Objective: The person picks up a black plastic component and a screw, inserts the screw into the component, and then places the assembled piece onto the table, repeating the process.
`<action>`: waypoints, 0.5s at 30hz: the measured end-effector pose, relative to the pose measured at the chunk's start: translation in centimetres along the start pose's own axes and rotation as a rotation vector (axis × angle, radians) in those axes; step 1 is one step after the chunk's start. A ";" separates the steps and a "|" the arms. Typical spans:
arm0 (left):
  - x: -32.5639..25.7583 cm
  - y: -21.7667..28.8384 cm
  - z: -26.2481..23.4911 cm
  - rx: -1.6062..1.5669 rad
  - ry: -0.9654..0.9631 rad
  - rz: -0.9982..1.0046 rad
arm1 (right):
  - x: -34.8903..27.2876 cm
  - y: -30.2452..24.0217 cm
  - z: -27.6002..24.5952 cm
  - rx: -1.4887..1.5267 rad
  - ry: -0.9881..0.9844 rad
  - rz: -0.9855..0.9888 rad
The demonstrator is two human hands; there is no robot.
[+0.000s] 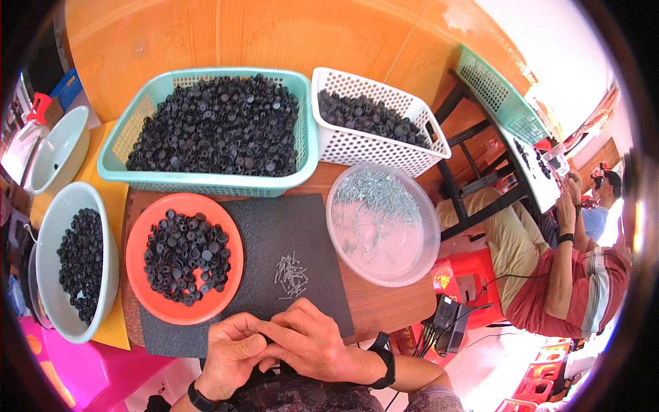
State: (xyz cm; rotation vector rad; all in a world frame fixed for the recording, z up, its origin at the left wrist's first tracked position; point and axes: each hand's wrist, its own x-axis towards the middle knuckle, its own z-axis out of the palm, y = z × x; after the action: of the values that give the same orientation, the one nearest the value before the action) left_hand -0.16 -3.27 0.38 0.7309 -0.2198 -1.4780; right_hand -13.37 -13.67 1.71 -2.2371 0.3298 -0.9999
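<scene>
Black part (267,339), mostly hidden, sits pinched between left hand (232,349) and right hand (307,338) by the near edge of the dark mat (274,220), presumably to steady it near the loose metal fasteners (292,277).

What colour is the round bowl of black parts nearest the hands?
The bowl is orange-red, and it shows best in the head view.

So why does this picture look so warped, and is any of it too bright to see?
In the head view, a wide fisheye lens bows edges like the green basket's and leaves black corners; glare bleaches the pale wall at upper right; the fingers look fairly clear, though they mostly hide the dark piece.
</scene>
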 end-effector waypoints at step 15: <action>-2.9 6.0 -3.1 0.797 0.504 0.636 | 15.1 14.4 -19.0 -0.447 0.215 0.318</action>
State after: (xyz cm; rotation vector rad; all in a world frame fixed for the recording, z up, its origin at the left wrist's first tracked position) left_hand 6.16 -0.06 2.27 1.4786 -0.6030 -0.5335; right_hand -16.66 -40.41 10.18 -2.3547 1.0596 -1.0689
